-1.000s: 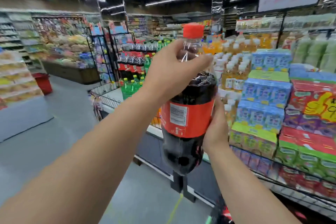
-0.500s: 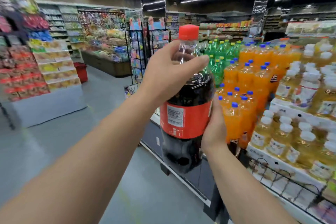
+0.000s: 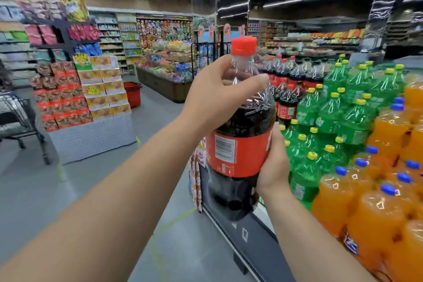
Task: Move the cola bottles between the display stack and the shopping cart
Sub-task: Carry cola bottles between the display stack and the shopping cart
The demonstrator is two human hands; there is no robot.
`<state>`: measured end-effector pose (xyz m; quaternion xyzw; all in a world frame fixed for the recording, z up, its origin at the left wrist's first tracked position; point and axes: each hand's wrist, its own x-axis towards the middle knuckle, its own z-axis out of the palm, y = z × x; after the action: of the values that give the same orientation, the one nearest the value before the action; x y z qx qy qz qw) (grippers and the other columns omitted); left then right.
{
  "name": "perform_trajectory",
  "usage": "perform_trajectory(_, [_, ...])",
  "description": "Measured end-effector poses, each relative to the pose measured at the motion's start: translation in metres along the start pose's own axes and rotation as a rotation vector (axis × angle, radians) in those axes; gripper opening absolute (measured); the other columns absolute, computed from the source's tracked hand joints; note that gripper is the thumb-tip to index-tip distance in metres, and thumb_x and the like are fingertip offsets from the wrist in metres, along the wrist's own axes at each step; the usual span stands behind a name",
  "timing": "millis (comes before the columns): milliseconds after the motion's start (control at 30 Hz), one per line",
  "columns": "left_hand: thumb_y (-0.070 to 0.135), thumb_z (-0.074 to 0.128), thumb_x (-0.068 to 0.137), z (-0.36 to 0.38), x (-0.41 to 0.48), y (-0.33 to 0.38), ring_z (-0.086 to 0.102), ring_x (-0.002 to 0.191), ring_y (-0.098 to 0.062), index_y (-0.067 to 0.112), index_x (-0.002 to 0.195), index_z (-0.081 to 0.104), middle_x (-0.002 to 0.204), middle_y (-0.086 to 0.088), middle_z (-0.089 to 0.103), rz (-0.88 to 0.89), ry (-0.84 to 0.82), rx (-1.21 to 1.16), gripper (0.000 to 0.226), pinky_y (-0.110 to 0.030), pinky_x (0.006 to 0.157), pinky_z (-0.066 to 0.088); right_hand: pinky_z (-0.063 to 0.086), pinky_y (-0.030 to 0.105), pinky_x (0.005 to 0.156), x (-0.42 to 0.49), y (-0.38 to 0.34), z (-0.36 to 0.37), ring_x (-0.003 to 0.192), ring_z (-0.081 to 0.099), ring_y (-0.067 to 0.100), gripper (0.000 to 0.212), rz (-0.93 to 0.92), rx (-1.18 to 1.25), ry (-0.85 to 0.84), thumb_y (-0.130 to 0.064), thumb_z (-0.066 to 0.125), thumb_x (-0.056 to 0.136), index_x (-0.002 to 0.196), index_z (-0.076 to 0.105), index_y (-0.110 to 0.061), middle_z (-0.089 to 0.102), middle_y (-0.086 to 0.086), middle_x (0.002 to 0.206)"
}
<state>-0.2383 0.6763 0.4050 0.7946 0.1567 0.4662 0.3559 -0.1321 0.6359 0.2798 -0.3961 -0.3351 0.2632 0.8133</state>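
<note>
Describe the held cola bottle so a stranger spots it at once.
Left of the drinks display of green and orange bottles, a cola bottle is held above the aisle. The left hand grips its neck, the right hand its red label. Unlike the stacked colas behind, it is off the display.

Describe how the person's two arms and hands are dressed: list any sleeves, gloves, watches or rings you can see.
Both arms are bare: the left forearm and right forearm show no sleeve up to the picture's edge. The left hand and right hand wear no gloves, and no watch, bracelet or ring shows on the visible sides.
</note>
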Motion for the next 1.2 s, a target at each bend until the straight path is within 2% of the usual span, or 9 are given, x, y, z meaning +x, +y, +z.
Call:
perform_trajectory(167, [0.042, 0.072, 0.077, -0.033, 0.076, -0.096, 0.071, 0.084, -0.019, 0.014, 0.098, 0.064, 0.089, 0.003, 0.073, 0.03, -0.014, -0.005, 0.036, -0.032, 0.073, 0.059, 0.04, 0.055, 0.105, 0.097, 0.075, 0.038, 0.119, 0.058, 0.032, 0.055, -0.033, -0.003, 0.056, -0.06, 0.045, 0.084, 0.107, 0.073, -0.019, 0.069, 0.011, 0.118])
perform_trajectory(267, [0.039, 0.074, 0.081, -0.055, 0.124, -0.155, 0.07, 0.076, -0.011, 0.033, 0.08, 0.06, 0.075, 0.015, 0.068, 0.04, -0.045, -0.002, 0.015, -0.023, 0.066, 0.052, 0.041, 0.054, 0.105, 0.154, 0.123, 0.065, 0.117, 0.061, 0.027, 0.053, -0.059, -0.003, 0.044, -0.063, 0.046, 0.082, 0.106, 0.074, -0.026, 0.071, 0.006, 0.116])
perform_trajectory(333, [0.038, 0.075, 0.082, -0.07, 0.159, -0.194, 0.067, 0.071, -0.005, 0.041, 0.072, 0.057, 0.069, 0.021, 0.064, 0.05, -0.07, 0.006, 0.02, -0.02, 0.066, 0.047, 0.044, 0.052, 0.103, 0.191, 0.151, 0.084, 0.114, 0.062, 0.025, 0.051, -0.078, -0.006, 0.061, -0.064, 0.045, 0.082, 0.105, 0.074, -0.029, 0.071, 0.004, 0.115])
perform_trajectory(467, [0.044, 0.073, 0.075, -0.089, 0.228, -0.259, 0.071, 0.088, -0.018, 0.012, 0.096, 0.063, 0.089, 0.005, 0.073, 0.059, -0.113, -0.043, 0.039, -0.041, 0.078, 0.057, 0.053, 0.042, 0.089, 0.26, 0.191, 0.114, 0.105, 0.067, 0.021, 0.046, -0.113, -0.041, 0.112, -0.063, 0.043, 0.084, 0.097, 0.076, -0.033, 0.074, 0.0, 0.105])
perform_trajectory(600, [0.042, 0.073, 0.075, -0.094, 0.291, -0.322, 0.069, 0.079, -0.01, 0.022, 0.087, 0.063, 0.084, 0.01, 0.072, 0.04, -0.164, -0.096, 0.025, -0.023, 0.066, 0.055, 0.054, 0.032, 0.077, 0.327, 0.226, 0.126, 0.093, 0.07, 0.014, 0.044, -0.099, -0.063, 0.139, -0.059, 0.042, 0.087, 0.088, 0.077, -0.033, 0.076, -0.003, 0.095])
perform_trajectory(733, [0.045, 0.072, 0.073, -0.084, 0.353, -0.39, 0.071, 0.088, -0.016, 0.02, 0.095, 0.065, 0.093, 0.005, 0.073, 0.035, -0.201, -0.124, 0.034, -0.033, 0.079, 0.058, 0.054, 0.032, 0.081, 0.4, 0.267, 0.125, 0.098, 0.068, 0.015, 0.043, -0.119, -0.028, 0.163, -0.051, 0.039, 0.091, 0.089, 0.077, -0.031, 0.075, -0.002, 0.099])
perform_trajectory(833, [0.045, 0.073, 0.074, -0.069, 0.403, -0.441, 0.071, 0.085, -0.013, 0.025, 0.094, 0.066, 0.091, 0.006, 0.073, 0.044, -0.221, -0.13, 0.029, -0.022, 0.073, 0.056, 0.056, 0.03, 0.077, 0.461, 0.302, 0.116, 0.099, 0.069, 0.017, 0.044, -0.116, -0.034, 0.165, -0.051, 0.037, 0.093, 0.093, 0.077, -0.031, 0.075, 0.0, 0.102])
perform_trajectory(1067, [0.032, 0.073, 0.086, -0.028, 0.529, -0.542, 0.068, 0.087, 0.0, 0.033, 0.096, 0.062, 0.092, 0.012, 0.073, 0.031, -0.337, -0.119, 0.015, -0.014, 0.076, 0.052, 0.056, 0.041, 0.087, 0.615, 0.364, 0.084, 0.098, 0.068, 0.017, 0.043, -0.186, -0.112, 0.267, -0.058, 0.043, 0.086, 0.092, 0.076, -0.031, 0.075, -0.003, 0.097])
perform_trajectory(1200, [0.032, 0.075, 0.083, -0.002, 0.588, -0.59, 0.067, 0.094, -0.005, 0.035, 0.094, 0.061, 0.096, 0.013, 0.072, -0.042, -0.4, -0.153, 0.018, -0.021, 0.082, 0.051, 0.05, 0.052, 0.094, 0.681, 0.393, 0.062, 0.103, 0.066, 0.026, 0.046, -0.174, -0.169, 0.365, -0.062, 0.044, 0.083, 0.089, 0.074, -0.029, 0.074, 0.0, 0.097])
